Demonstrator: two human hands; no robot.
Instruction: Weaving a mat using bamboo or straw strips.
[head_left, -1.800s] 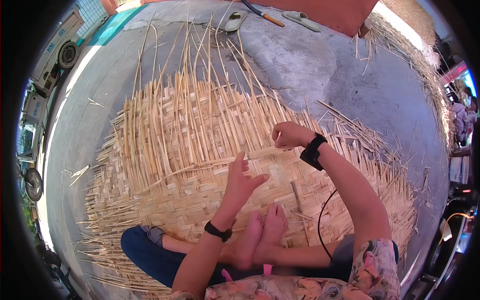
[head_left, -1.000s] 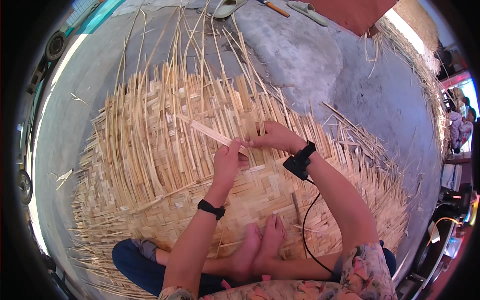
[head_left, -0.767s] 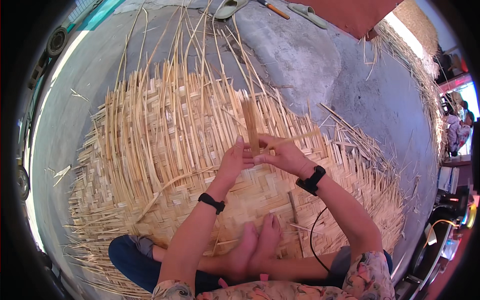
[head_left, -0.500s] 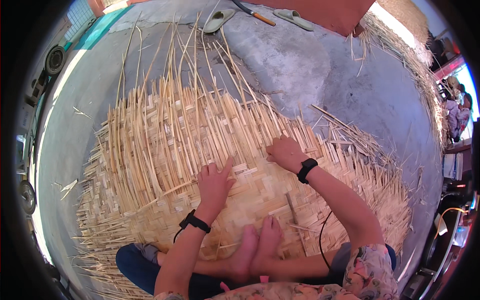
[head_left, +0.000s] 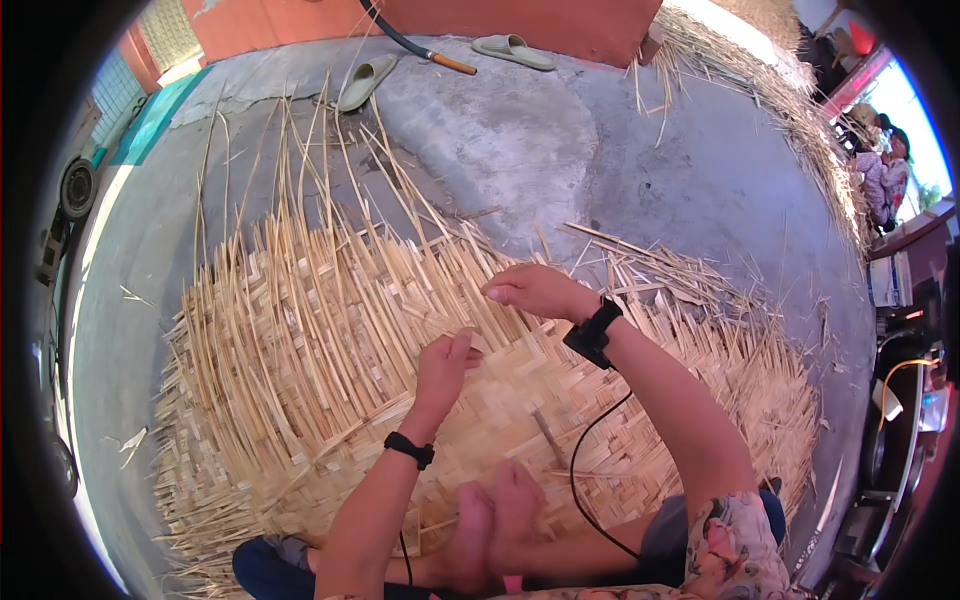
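Note:
A large mat [head_left: 500, 385] of flat, straw-coloured split strips lies on the ground under me. Its middle shows a tight zigzag weave, while loose strips [head_left: 290, 340] run away from me over its far left part, with long ends past the far edge. My left hand [head_left: 443, 372] is just above the border between weave and loose strips, fingers curled in, a pale bit of strip beside the fingertips. Farther right, my right hand [head_left: 540, 292] is raised over the mat, its fingers closed and its thumb pointing left. What either hand grips is too small to make out.
My bare feet [head_left: 495, 510] rest on the mat's near part, by a dark narrow stick [head_left: 548, 438]. Loose strips [head_left: 670, 275] lie piled at the right edge. Two slippers [head_left: 367, 82] and a wooden-handled tool [head_left: 452, 64] lie at the back; a person [head_left: 882, 185] is far right.
My right hand has lifted and closed, moving slightly left. My left hand has gone from fingers spread on the mat to curled fingers. The view has shifted, so the mat appears lower.

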